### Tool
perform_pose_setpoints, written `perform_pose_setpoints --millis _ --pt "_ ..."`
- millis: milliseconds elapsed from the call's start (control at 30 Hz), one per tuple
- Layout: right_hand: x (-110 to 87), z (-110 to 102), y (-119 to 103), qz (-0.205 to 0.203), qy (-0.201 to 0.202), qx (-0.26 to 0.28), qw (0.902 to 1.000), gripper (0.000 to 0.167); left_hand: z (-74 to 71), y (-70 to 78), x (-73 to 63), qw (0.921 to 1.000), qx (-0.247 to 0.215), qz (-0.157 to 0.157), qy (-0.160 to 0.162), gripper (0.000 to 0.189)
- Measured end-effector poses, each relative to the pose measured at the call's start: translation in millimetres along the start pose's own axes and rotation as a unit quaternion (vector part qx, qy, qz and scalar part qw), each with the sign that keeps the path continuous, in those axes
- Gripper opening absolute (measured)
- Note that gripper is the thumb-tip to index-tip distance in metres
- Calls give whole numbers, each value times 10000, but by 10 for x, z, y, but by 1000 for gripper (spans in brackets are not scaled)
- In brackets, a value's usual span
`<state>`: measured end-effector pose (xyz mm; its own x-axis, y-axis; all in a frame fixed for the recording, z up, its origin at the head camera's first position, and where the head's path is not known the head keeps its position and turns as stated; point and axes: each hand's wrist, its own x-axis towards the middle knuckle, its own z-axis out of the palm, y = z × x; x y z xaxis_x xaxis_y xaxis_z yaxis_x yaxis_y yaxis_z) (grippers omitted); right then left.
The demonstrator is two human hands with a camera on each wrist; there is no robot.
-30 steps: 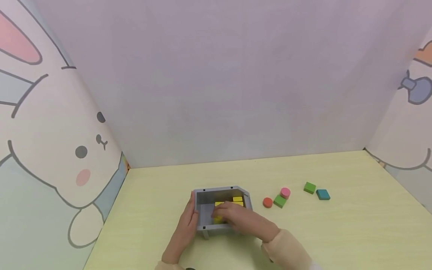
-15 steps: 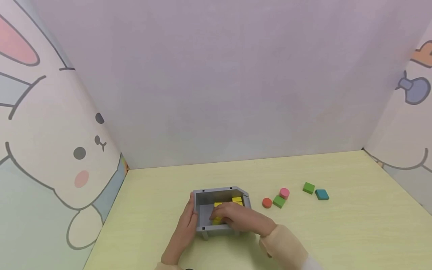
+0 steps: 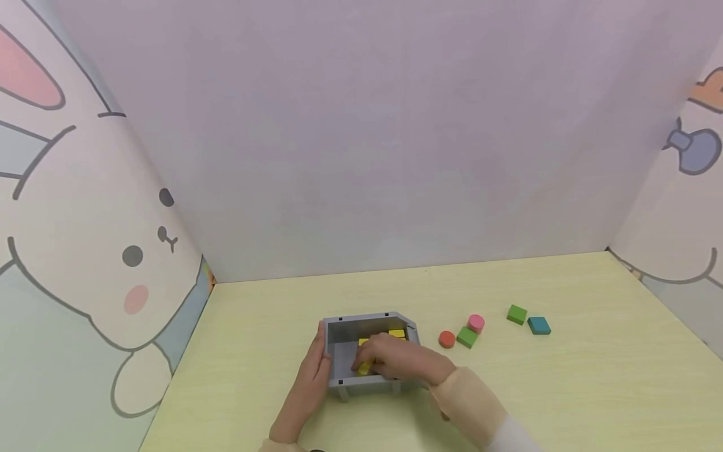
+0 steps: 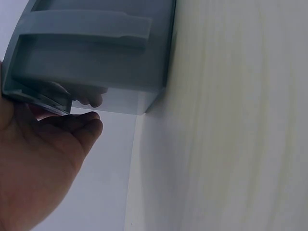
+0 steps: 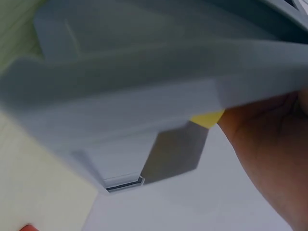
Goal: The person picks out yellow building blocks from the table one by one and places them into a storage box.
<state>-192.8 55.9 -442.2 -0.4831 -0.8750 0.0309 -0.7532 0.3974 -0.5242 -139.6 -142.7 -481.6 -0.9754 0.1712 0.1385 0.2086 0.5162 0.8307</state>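
Observation:
A grey plastic bin (image 3: 369, 381) stands near the table's front, with several yellow blocks (image 3: 396, 334) inside toward its right. My left hand (image 3: 310, 373) lies along the bin's left outer wall, fingers fairly straight; the left wrist view shows its fingertips (image 4: 91, 126) beside the bin (image 4: 86, 62). My right hand (image 3: 390, 356) reaches over the near wall into the bin, fingers curled down around a yellow block (image 3: 364, 368), which they partly hide. In the right wrist view the bin wall (image 5: 120, 96) covers the fingers, and only a yellow corner (image 5: 208, 118) shows by the hand.
Right of the bin lie a red disc (image 3: 447, 339), a pink round piece (image 3: 476, 324) touching a green block (image 3: 467, 337), another green block (image 3: 516, 314) and a teal block (image 3: 539, 325). A pale wall (image 3: 395, 157) closes off the table's back.
My right hand and forearm have shifted slightly left and inward within the bin, staying at the yellow blocks. My left hand and the bin keep almost the same place.

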Motion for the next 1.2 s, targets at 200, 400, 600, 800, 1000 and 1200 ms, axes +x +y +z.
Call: perform_pose_setpoints --millis 200,400,600,800,1000,1200 --pt "10 -10 8 133 -84 1 9999 27 3 -10 5 10000 49 6 18 57" --pt "10 2 32 250 -58 70 9996 24 0 -6 5 10000 51 -15 14 58" --pt "1 23 43 372 45 136 9992 21 4 -14 12 9999 83 -53 28 58" --pt "-1 33 47 446 148 147 9988 21 4 -23 15 9999 98 -76 53 59" --pt "-24 24 42 358 305 -140 9988 19 10 -28 12 9999 47 -70 82 58" --pt "-147 -8 24 242 835 -489 9950 19 14 -1 2 9999 -4 -81 109 58"
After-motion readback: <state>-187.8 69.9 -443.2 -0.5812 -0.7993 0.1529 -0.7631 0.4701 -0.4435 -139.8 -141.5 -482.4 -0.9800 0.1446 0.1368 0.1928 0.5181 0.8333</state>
